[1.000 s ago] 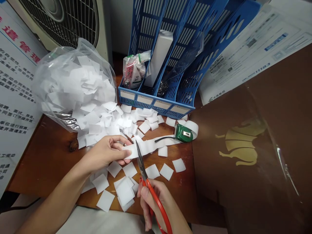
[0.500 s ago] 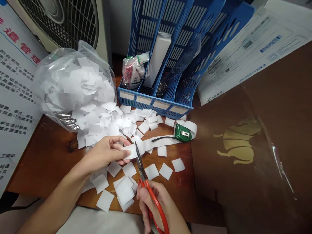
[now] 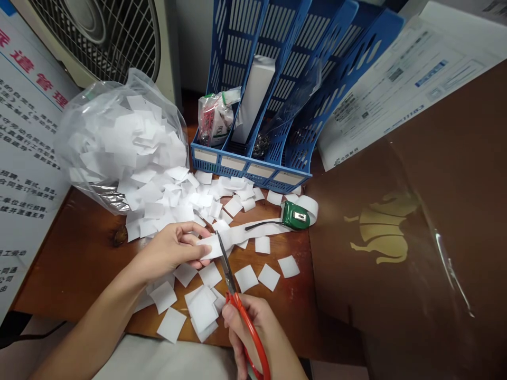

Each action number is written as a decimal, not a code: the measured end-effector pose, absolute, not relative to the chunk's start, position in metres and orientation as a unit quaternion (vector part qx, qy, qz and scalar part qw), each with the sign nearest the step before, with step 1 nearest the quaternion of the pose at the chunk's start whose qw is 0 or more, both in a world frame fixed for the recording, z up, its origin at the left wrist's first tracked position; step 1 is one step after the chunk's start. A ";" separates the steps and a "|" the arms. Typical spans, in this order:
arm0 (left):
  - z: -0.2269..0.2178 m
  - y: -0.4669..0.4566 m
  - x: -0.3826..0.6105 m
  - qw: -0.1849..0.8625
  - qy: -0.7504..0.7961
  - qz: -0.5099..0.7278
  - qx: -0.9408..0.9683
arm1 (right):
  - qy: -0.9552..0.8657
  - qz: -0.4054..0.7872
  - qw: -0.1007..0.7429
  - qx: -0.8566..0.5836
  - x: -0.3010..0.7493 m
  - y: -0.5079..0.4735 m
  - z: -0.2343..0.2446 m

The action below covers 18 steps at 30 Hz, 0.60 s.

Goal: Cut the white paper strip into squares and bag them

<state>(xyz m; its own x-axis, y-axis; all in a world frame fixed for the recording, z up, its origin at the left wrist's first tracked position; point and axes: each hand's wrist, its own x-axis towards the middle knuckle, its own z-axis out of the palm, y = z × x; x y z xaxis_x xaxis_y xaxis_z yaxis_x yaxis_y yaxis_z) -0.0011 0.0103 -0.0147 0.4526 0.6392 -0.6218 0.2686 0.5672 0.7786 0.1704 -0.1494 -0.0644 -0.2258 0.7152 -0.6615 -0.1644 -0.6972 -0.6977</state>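
Note:
My left hand pinches the near end of a white paper strip between thumb and fingers. In my right hand is a pair of scissors with red handles, fingers wrapped round them. Their dark blades lie across the strip just right of my left fingertips, nearly together. Whether the piece is cut right through, I cannot tell. A green tape measure sits on the strip's far part, which curls up behind it. Cut white paper squares lie scattered around both hands.
A clear plastic bag full of paper pieces spills onto the wooden table. Behind are a blue file rack and a fan. A brown board with a gold animal figure stands at right, near a white labelled package.
The scissor blades have closed further across the strip, and my right hand has shifted slightly left. My left hand keeps its pinch in nearly the same place. The view has moved a little.

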 end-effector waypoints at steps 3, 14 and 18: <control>-0.013 0.010 -0.002 0.720 0.518 0.126 0.444 | -0.256 0.736 0.282 -0.559 0.169 -0.151 -0.069; -0.005 0.002 -0.009 0.638 0.522 0.148 0.546 | -0.290 0.508 0.413 -0.698 0.193 -0.159 -0.081; -0.007 0.003 -0.006 0.611 0.507 0.136 0.592 | -0.272 0.458 0.438 -0.724 0.207 -0.160 -0.085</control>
